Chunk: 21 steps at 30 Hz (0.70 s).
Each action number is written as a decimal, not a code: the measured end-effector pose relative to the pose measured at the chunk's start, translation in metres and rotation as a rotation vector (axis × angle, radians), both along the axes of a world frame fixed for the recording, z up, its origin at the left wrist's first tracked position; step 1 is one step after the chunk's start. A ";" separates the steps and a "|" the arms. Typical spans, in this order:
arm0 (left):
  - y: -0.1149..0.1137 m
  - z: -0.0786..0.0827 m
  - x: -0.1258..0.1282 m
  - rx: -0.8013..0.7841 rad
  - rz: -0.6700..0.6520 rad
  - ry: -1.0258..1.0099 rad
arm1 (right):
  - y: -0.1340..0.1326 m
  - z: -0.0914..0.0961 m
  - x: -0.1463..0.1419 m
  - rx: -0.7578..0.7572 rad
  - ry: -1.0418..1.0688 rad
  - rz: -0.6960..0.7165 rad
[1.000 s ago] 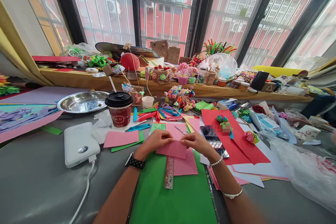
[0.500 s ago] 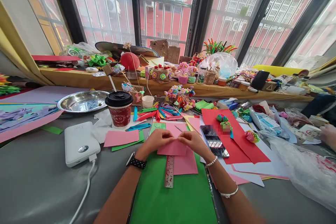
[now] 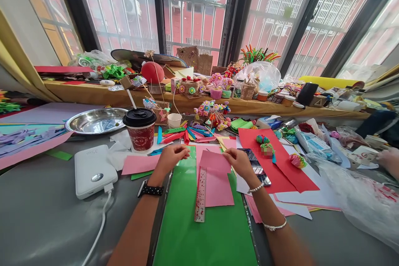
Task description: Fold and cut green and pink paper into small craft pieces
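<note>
My right hand (image 3: 240, 161) pinches the upper right corner of a pink paper square (image 3: 215, 161) between thumb and fingers. Under it, a larger pink sheet (image 3: 220, 193) lies on a green sheet (image 3: 183, 232). A narrow patterned ruler (image 3: 200, 199) sits upright along the left edge of the pink paper, its top end close to the held square. My left hand (image 3: 171, 160), with a dark watch at the wrist, hovers left of the paper and touches none of it. Its fingertips are drawn together, and nothing shows in them.
A white power bank (image 3: 95, 171) with a cable, a lidded cup (image 3: 140, 131) and a metal tray (image 3: 98, 120) stand to the left. On the right are red paper (image 3: 293, 174), a phone (image 3: 257, 166) and a plastic bag (image 3: 352, 199). Another person's hand (image 3: 388, 160) shows at the far right.
My left hand has let go of the pink paper and moved left. The paper, still in my right hand, has tilted up and shows more of itself and the ruler.
</note>
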<state>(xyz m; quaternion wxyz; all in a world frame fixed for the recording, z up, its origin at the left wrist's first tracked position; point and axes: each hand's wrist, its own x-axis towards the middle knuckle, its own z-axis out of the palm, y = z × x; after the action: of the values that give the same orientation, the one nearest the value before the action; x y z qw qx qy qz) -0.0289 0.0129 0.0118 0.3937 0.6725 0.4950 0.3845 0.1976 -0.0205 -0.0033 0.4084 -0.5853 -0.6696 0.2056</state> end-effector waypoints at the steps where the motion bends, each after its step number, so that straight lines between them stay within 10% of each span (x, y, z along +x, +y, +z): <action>1: 0.000 0.001 0.000 0.045 0.053 -0.013 | -0.001 0.001 0.001 0.009 0.002 -0.006; 9: -0.013 -0.009 0.033 0.258 -0.259 0.190 | -0.007 0.004 -0.023 0.054 -0.008 0.217; 18: -0.011 -0.008 0.025 0.264 -0.141 0.214 | -0.003 0.001 -0.006 0.108 0.032 -0.016; 21: -0.015 -0.008 0.030 0.265 -0.211 0.208 | -0.006 0.002 -0.017 0.103 0.028 0.149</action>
<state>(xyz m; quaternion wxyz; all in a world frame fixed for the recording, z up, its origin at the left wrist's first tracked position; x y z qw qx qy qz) 0.0011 -0.0016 0.0042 0.2865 0.8026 0.4050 0.3312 0.1809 -0.0266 -0.0008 0.4308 -0.5091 -0.7153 0.2086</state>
